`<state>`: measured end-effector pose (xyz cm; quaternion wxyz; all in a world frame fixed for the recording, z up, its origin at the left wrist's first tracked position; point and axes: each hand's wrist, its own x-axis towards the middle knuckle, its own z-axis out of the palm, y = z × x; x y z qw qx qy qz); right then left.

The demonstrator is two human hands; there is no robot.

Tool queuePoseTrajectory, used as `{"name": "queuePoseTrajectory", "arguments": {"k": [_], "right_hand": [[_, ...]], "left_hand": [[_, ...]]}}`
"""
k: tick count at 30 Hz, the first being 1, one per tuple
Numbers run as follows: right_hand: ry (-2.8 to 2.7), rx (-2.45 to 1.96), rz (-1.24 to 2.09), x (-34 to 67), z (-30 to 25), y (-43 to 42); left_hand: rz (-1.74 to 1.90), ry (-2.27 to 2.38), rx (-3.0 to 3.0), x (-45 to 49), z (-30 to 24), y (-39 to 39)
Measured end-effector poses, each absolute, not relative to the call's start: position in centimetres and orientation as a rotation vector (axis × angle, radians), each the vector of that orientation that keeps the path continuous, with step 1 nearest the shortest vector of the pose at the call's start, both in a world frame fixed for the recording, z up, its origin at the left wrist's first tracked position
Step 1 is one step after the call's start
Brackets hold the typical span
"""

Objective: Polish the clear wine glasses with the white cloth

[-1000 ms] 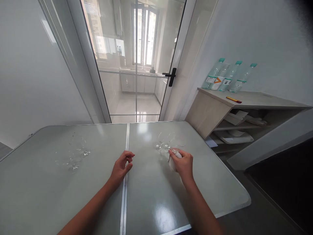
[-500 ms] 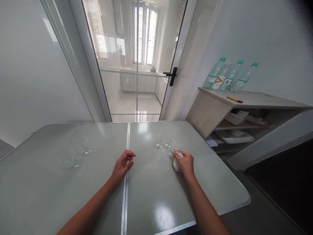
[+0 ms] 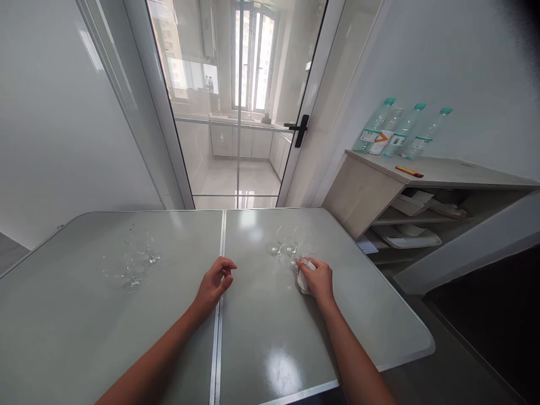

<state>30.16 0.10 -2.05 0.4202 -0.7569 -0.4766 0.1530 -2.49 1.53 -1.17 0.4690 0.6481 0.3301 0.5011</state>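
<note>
My right hand (image 3: pixel 319 283) is closed on a white cloth (image 3: pixel 302 282), which hangs below the fingers near the tabletop. Right beside its fingertips stands a clear wine glass (image 3: pixel 294 265), partly hidden by the hand; whether the fingers also grip its stem I cannot make out. Just beyond are two more stemmed glasses, one at the left (image 3: pixel 277 251) and one behind (image 3: pixel 292 251). My left hand (image 3: pixel 216 279) hovers over the table's middle seam, fingers loosely curled, thumb apart, holding nothing. Over on the left side stand two further glasses, a nearer glass (image 3: pixel 134 280) and a farther glass (image 3: pixel 152 258).
The grey table (image 3: pixel 257 320) has a metal strip across its middle. Beyond its far edge is a glass door (image 3: pixel 215 169) with a black handle (image 3: pixel 301 131). To the right, a wooden shelf unit (image 3: pixel 363 191) carries several plastic bottles (image 3: pixel 396 138) and an orange-yellow stick-like item (image 3: pixel 409 171).
The camera view has shifted slightly. Both hands keep nearly the same pose, the right one still at the glass with the cloth.
</note>
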Motion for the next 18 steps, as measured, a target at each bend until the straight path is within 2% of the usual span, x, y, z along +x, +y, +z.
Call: {"name": "queuePoseTrajectory", "arguments": {"k": [4,8,11,15,18], "right_hand": [[-1.219,-1.948,0.341,30.2,-1.5,-0.4],[-1.31,-2.189,0.263,30.4,-0.8,-2.3],[-1.481,-2.317,0.261,28.3,0.5,-4.1],[-1.88,-1.814,0.474,20.2,3.9,-5.6],[-2.054,-1.425,0.528,12.0,6.9,-5.4]], "left_hand": [[1.218,0.797,1.578,-2.5,-1.0,1.5],[1.225,0.815,1.534,-2.3,-0.9,1.3],[1.294,0.82,1.317,-2.3,-1.3,1.8],[1.407,0.684,0.768,-3.0,-2.0,3.3],[1.468,0.69,0.593,-4.0,-2.4,4.1]]}}
